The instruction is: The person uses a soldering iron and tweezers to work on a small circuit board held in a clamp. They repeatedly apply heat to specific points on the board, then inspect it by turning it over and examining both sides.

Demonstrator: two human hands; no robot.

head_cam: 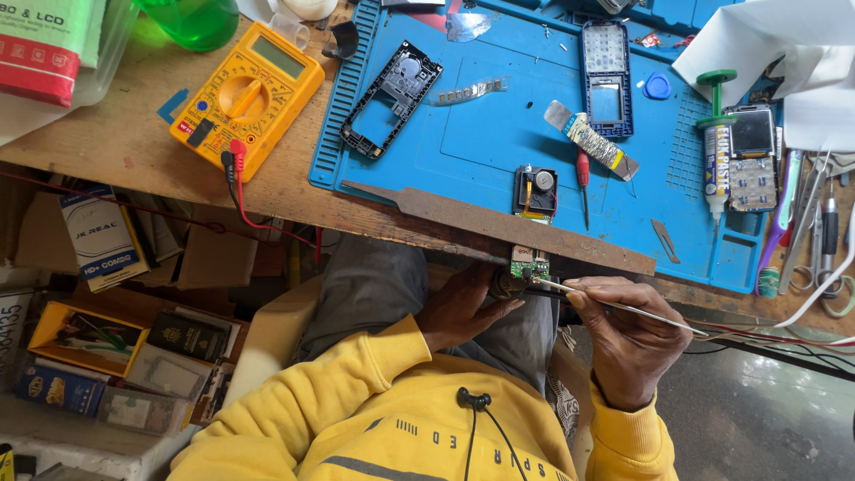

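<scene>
My left hand [463, 307] rests on my lap just below the table edge and holds a small green circuit board [529, 264] with a dark round part beside it. My right hand [628, 343] grips a thin metal tool [623, 307] like a pen, its tip touching the board. Both arms wear yellow sleeves. Above, on the blue work mat [481, 134], lie a black phone frame [390, 96], a blue phone housing [606, 78] and a small black module with a round part [535, 191].
A yellow multimeter [249, 96] with red and black leads sits at the left of the wooden table [134, 142]. A red screwdriver [582, 178], a syringe [716, 142], a phone board [753, 156] and tweezers [815, 232] lie to the right. Boxes crowd the floor at the left.
</scene>
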